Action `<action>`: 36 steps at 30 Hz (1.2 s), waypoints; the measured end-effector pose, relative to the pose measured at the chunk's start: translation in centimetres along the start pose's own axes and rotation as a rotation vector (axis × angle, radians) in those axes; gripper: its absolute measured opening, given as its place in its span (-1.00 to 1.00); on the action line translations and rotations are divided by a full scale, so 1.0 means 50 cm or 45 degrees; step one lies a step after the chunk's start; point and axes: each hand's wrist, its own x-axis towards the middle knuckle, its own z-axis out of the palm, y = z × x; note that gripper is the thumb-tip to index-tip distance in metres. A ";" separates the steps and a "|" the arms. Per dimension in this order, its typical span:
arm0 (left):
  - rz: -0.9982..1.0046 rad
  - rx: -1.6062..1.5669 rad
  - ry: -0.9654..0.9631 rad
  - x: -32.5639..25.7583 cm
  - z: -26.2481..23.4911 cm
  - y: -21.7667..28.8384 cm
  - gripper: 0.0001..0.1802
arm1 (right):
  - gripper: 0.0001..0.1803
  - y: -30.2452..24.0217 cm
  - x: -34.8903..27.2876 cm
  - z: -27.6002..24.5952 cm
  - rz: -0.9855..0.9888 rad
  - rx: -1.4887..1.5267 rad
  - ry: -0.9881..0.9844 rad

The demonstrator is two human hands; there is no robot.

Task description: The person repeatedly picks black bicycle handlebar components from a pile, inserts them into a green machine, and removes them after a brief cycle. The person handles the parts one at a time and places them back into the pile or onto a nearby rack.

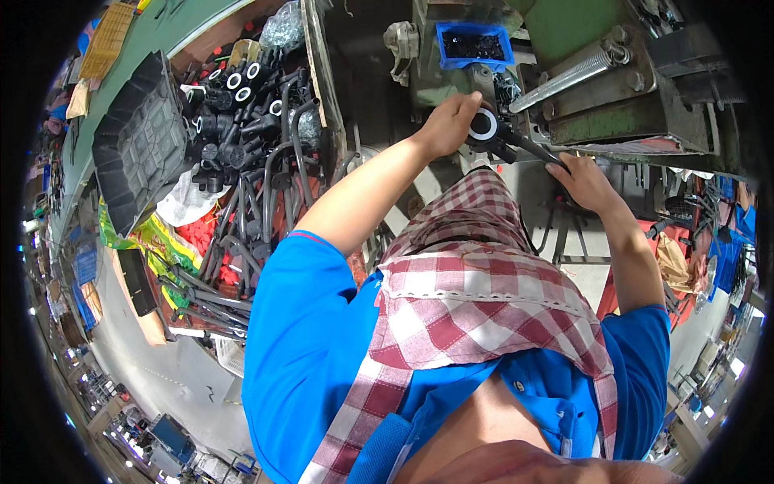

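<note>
Both my hands are on one black tubular part [524,143] with a round head, held in front of the apron at the machine. A white ring [484,125] sits in the face of that head. My left hand [449,125] is closed around the head's left side, its fingers partly hidden behind it. Farther right, my right hand [586,182] grips the tube's other end, thumb pressed on it. Just beyond the head are a worn metal bracket [482,82] and a blue tray [441,47] of small dark pieces.
On my left, a table carries a heap of black ring-headed parts [234,121], curved black tubes [270,194] and a black moulded tray [145,145]. A green machine block [617,109] with a thick threaded rod [564,79] stands to the right.
</note>
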 end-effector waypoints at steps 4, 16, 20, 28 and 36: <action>-0.013 0.060 -0.079 0.021 0.002 -0.060 -0.29 | -0.51 -0.003 0.003 0.007 -0.014 -0.006 0.038; 0.188 0.339 0.177 0.103 -0.067 -0.004 -0.32 | -0.53 0.002 -0.006 0.024 -0.058 0.069 0.169; 0.513 0.764 0.417 0.174 -0.071 0.002 -0.58 | -0.52 -0.030 -0.028 -0.001 -0.056 0.029 0.288; 0.066 1.532 0.017 0.342 -0.070 -0.015 -0.78 | -0.58 -0.070 -0.154 0.033 0.066 0.329 0.114; -0.096 1.524 0.189 0.404 -0.079 -0.059 -0.71 | -0.75 -0.068 -0.186 0.054 -0.136 0.628 0.015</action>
